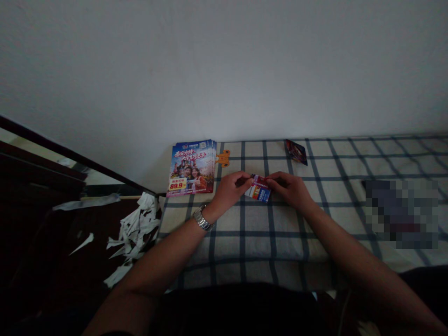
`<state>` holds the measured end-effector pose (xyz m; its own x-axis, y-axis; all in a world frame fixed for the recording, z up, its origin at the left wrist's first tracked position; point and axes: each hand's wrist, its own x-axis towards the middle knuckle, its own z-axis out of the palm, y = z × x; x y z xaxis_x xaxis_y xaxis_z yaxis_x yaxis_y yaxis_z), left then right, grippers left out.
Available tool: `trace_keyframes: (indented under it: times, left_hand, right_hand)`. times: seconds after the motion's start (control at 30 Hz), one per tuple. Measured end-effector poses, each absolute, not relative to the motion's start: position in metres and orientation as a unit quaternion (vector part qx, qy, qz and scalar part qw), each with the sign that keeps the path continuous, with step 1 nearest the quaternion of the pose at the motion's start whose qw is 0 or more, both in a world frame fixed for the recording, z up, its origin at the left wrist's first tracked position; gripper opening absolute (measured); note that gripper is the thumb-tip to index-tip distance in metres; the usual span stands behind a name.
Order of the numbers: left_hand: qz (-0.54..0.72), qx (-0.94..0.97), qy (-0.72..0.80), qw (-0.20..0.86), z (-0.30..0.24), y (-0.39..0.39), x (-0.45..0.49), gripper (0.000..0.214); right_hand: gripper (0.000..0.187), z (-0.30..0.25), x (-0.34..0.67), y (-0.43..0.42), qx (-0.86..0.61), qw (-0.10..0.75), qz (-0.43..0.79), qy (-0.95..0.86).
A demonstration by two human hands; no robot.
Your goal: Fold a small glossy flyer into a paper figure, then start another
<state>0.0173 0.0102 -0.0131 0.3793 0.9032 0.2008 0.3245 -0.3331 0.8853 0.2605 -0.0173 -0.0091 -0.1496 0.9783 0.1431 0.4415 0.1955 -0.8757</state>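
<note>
Both of my hands meet over a checked bedsheet [266, 233] and pinch a small folded piece of coloured paper [258, 190], red, white and blue. My left hand [231, 189], with a metal watch on its wrist, grips the paper's left edge with closed fingers. My right hand [290, 188] grips its right edge, fingers closed too. The paper sits just above the sheet.
A stack of colourful flyers [192, 166] lies at the sheet's far left corner, with a small orange paper shape [223, 158] beside it. A dark folded paper piece [296, 152] lies near the wall. White paper scraps [135, 231] litter the dark floor at left.
</note>
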Motion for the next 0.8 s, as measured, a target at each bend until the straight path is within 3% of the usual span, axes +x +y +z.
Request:
trace_keyframes:
  times: [0.43,0.57,0.8]
  left_hand:
    - [0.394,0.783,0.392,0.281,-0.009,0.006,0.018,0.035]
    - [0.356,0.831,0.365,0.221,-0.002,0.004,0.019,0.018]
    - [0.278,0.9,0.294,0.161,-0.009,0.002,0.021,0.031]
  right_hand:
    - [0.033,-0.014,0.263,-0.014,-0.551,0.373,0.262,-0.699]
    - [0.034,-0.016,0.264,-0.013,-0.567,0.37,0.232,-0.698]
    - [0.033,-0.019,0.267,-0.011,-0.571,0.348,0.163,-0.725]
